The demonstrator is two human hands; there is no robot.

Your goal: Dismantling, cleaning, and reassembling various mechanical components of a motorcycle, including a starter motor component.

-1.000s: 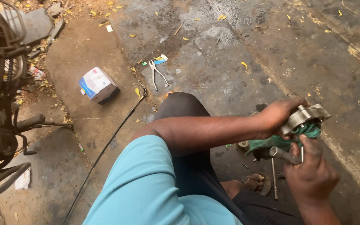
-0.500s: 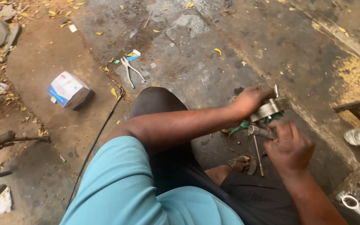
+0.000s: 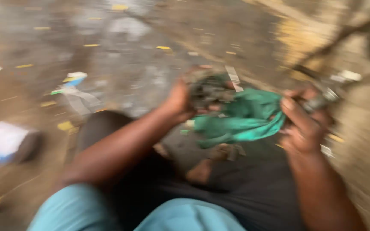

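Note:
The view is heavily blurred. My left hand [image 3: 177, 102] reaches forward over my knee and grips a dark, greasy metal part [image 3: 209, 91]. A green cloth [image 3: 244, 116] hangs stretched between both hands, just under that part. My right hand [image 3: 301, 125] is closed around a small grey metal piece [image 3: 320, 101] at the cloth's right end. I cannot tell whether that hand also pinches the cloth. My dark trousers and teal sleeve fill the lower part of the picture.
A white and blue box [image 3: 1, 143] lies on the dirty concrete at the left. Pliers with a coloured tag [image 3: 79, 95] lie beyond my knee. Yellow leaves dot the floor. A dark bar [image 3: 343, 32] crosses the upper right corner.
The camera has swung and the picture has smeared. My hands have drawn apart, and the green cloth now spreads between them. The box and pliers sit lower in the frame.

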